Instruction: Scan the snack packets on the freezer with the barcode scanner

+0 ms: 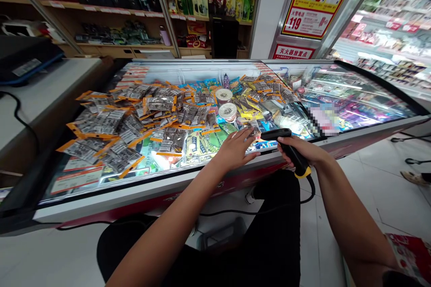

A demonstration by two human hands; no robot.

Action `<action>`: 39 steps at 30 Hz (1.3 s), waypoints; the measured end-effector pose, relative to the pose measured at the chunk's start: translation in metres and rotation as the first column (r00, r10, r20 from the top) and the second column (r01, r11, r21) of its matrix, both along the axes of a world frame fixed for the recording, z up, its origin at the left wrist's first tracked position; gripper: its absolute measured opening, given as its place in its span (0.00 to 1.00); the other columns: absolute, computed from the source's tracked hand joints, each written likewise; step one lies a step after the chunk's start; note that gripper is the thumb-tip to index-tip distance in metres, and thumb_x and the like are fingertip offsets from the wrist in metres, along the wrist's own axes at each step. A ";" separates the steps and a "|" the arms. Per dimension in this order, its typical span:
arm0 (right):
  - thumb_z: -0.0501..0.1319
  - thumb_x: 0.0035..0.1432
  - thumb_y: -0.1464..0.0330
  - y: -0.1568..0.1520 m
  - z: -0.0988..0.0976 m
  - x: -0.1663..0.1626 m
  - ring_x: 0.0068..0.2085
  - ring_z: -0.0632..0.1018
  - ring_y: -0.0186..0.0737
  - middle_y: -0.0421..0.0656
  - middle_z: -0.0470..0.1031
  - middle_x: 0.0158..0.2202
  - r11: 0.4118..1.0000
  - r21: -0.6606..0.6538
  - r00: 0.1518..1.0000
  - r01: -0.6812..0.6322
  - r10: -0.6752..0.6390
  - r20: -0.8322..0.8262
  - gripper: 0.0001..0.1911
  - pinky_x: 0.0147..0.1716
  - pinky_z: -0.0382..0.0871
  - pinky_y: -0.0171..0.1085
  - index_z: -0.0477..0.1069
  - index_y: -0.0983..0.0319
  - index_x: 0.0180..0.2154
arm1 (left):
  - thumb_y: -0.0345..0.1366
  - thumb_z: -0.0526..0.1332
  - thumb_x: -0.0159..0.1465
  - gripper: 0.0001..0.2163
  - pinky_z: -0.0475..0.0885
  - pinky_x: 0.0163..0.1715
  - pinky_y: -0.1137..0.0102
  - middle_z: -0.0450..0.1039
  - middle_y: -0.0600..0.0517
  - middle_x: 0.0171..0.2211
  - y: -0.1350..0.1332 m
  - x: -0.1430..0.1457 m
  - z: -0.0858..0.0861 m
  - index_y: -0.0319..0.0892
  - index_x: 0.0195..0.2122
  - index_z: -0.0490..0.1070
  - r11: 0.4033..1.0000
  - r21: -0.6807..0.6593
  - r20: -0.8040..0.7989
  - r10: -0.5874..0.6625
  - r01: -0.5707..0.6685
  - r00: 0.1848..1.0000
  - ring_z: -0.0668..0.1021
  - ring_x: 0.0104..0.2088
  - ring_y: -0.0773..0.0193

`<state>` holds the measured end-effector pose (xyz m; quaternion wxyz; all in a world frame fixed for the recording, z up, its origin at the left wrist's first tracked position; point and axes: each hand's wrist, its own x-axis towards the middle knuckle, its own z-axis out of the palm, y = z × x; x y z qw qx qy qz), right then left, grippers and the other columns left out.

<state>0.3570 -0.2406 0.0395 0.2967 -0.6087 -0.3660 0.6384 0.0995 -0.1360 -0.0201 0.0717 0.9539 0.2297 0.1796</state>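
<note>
My right hand (305,150) is wrapped around the handle of a black and yellow barcode scanner (296,158), whose head points left. A cable hangs from the handle's base. My left hand (235,150) is low over the glass lid, thumb and fingers apart, fingertips at a small clear packet (255,129) just in front of the scanner's head. Part of that packet is hidden by the fingers. To the left spreads a heap of orange-edged snack packets (161,104). Two round lidded tubs (228,111) and some yellow packets (248,106) lie beyond my left hand.
A glass-topped chest freezer (111,195) runs across in front of me, with packaged goods under the glass. Its right part holds a phone-like blurred item (325,119). The scanner's cable (235,213) trails across my legs. Shelves (111,9) stand behind; a counter (63,76) is at left.
</note>
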 end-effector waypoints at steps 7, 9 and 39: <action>0.63 0.60 0.45 0.001 0.001 0.000 0.20 0.74 0.38 0.42 0.73 0.22 0.999 0.042 1.000 -0.012 0.011 0.021 0.25 0.18 0.67 0.36 0.72 0.61 0.34 | 0.58 0.48 0.72 0.30 0.56 0.68 0.51 0.52 0.44 0.73 -0.001 0.001 -0.002 0.45 0.68 0.62 0.998 0.013 0.003 0.060 -0.060 0.998 0.57 0.73 0.50; 0.63 0.60 0.45 0.002 0.002 0.000 0.19 0.73 0.38 0.42 0.73 0.22 0.998 0.064 1.000 -0.011 0.009 0.030 0.25 0.18 0.67 0.36 0.72 0.61 0.34 | 0.57 0.48 0.72 0.30 0.56 0.68 0.51 0.52 0.44 0.73 -0.001 0.000 -0.001 0.46 0.68 0.62 0.998 0.012 0.002 0.065 -0.065 0.998 0.57 0.73 0.50; 0.66 0.60 0.53 0.062 -0.001 0.038 0.23 0.70 0.34 0.36 0.68 0.26 0.827 0.346 0.810 0.443 -0.204 -0.550 0.17 0.23 0.71 0.35 0.71 0.57 0.43 | 0.55 0.50 0.70 0.33 0.61 0.61 0.50 0.71 0.28 0.58 0.051 -0.021 0.020 0.26 0.56 0.72 0.796 0.195 -0.018 0.587 -0.573 0.809 0.68 0.63 0.37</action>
